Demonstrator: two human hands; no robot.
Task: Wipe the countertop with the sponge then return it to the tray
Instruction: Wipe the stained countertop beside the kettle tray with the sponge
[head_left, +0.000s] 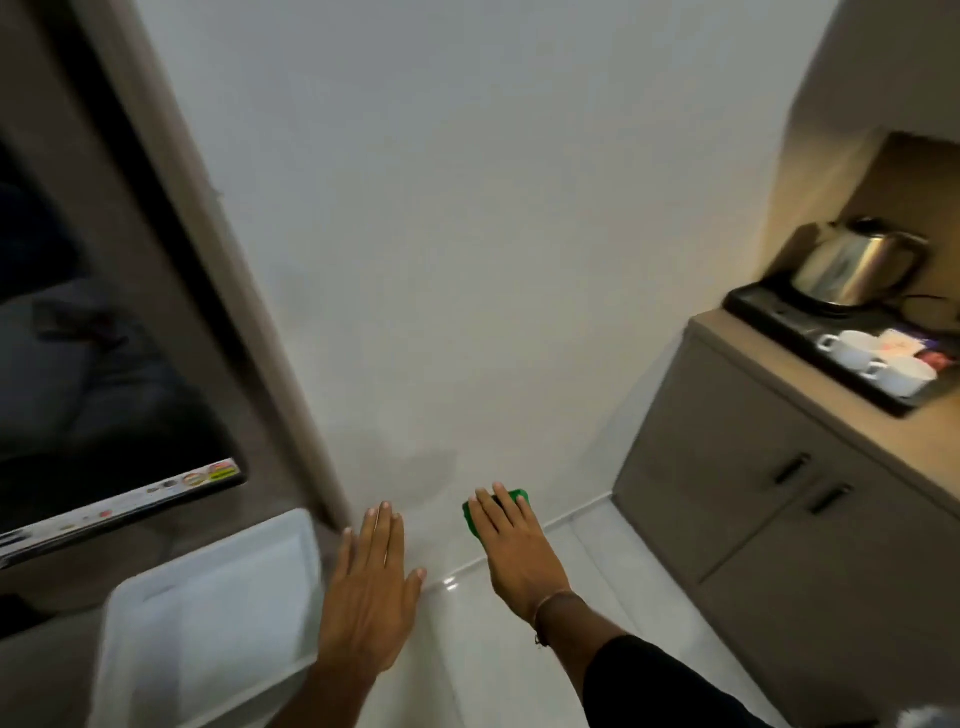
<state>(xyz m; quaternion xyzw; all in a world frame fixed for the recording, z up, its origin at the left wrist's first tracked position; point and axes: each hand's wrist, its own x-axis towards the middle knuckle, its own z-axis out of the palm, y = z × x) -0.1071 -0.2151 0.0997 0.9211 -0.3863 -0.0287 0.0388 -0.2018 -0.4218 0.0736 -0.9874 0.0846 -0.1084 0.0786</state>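
A green sponge (514, 500) shows under the fingers of my right hand (511, 545), which presses on it at the far edge of a glossy white countertop (519, 649), close to the white wall. My left hand (371, 582) is flat with its fingers together, lying beside the right hand at the countertop's left edge. A white plastic tray (208, 623) sits at the lower left, just left of my left hand, with nothing visible in it.
A dark screen (104, 364) in a grey frame fills the left side. At the right stands a grey cabinet (753, 493) with two black handles, carrying a black tray (810, 338) with a steel kettle (857, 267) and white cups (872, 358).
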